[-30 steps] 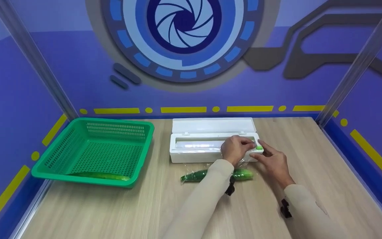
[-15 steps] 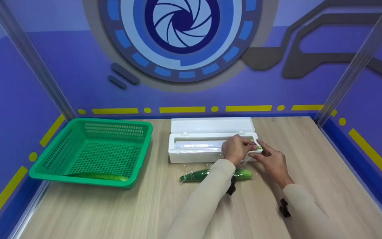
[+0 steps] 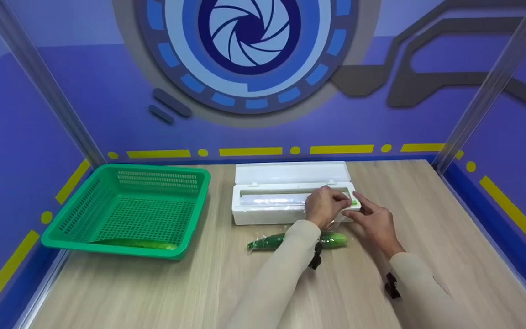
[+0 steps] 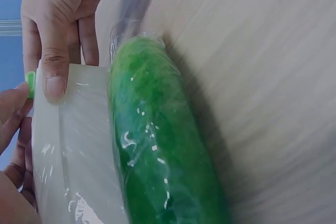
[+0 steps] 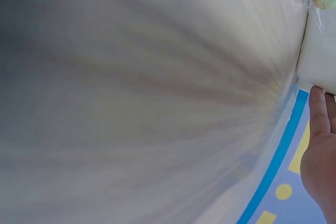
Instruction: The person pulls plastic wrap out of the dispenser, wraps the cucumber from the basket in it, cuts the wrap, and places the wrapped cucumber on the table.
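A white cling film dispenser (image 3: 267, 217) stands with its lid raised, and a roll of clear film (image 3: 272, 199) lies inside. My left hand (image 3: 323, 206) pinches the small green slider cutter (image 3: 353, 203) near the box's right end; this slider (image 4: 30, 85) also shows in the left wrist view. With thumb in front and fingers at the end, my right hand (image 3: 378, 224) grips the box's right corner. Film runs from the box over a cucumber (image 3: 334, 240) lying just in front. My left forearm hides the cucumber's middle in the head view.
A green plastic basket (image 3: 194, 201) sits at the left with another cucumber (image 3: 139, 244) in it. Behind the wooden table (image 3: 153, 292) rises a blue patterned wall (image 3: 263, 132), with side panels left and right.
My left fingertips shift slightly right with the green slider, then slightly back left. The right hand keeps its grip on the box corner, and the cucumber stays in place.
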The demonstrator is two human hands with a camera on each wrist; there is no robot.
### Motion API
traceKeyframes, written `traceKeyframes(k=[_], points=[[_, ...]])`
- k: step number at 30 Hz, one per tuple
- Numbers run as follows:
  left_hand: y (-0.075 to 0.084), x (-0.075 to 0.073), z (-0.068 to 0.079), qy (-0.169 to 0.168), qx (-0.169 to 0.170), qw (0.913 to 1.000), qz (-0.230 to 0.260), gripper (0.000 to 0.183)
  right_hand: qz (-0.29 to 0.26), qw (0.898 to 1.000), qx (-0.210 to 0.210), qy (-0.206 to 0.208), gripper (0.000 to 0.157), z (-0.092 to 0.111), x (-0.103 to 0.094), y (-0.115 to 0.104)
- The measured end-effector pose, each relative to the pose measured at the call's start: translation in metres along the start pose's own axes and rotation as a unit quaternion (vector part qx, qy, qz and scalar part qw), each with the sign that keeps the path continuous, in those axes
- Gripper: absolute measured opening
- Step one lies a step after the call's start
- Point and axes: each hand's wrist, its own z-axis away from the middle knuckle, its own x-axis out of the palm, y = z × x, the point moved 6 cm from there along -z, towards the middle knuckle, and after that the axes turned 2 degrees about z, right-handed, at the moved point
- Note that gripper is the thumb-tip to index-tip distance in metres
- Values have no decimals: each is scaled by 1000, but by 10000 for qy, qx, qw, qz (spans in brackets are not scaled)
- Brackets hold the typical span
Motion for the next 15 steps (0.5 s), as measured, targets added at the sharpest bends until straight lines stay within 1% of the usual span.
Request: traceKeyframes(k=[2,7,11,15], points=[[0,-1,0,-20,60,10000,14,9,72,10000,-15,27,71,0,0,0],[-1,2,0,-5,28,10000,-11,12,164,9999,-8,37,71,0,0,0],[-2,2,0,68,-3,10000,-53,10,-1,10000,33,26,71,1,1,1],[0,1,0,156,115,9998,-86,6,-104,9999,62,35,71,0,0,1]])
